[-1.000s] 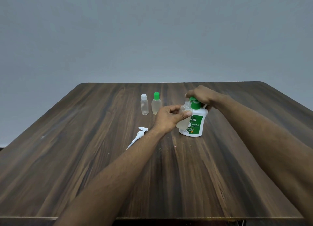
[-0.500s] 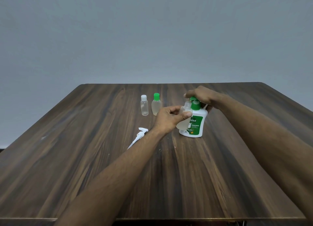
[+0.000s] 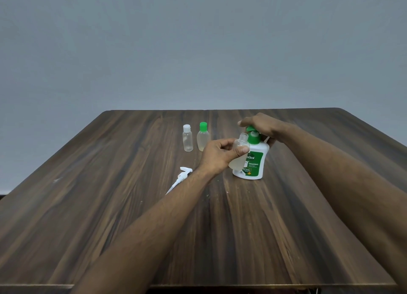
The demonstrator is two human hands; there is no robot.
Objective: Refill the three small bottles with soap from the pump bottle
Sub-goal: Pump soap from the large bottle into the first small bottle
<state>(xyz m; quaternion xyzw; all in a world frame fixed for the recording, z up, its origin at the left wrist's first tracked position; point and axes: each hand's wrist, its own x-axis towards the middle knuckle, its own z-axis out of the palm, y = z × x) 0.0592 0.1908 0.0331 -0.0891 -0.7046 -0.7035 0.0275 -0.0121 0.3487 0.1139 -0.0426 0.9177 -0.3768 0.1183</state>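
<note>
Your left hand has its fingers and thumb curled round an uncapped small clear bottle, holding it up against the front of the white pump bottle, open neck just under the green pump head. Your right hand sits on top of that pump, fingers wrapped over it (how hard it's pressing, can't tell). The pump bottle stands upright on the wooden table. Just beyond your left fingers stand the two other small bottles, side by side: the green-capped bottle nearer them, the white-capped bottle on its far side. A loose white pump nozzle lies flat beside your left wrist.
</note>
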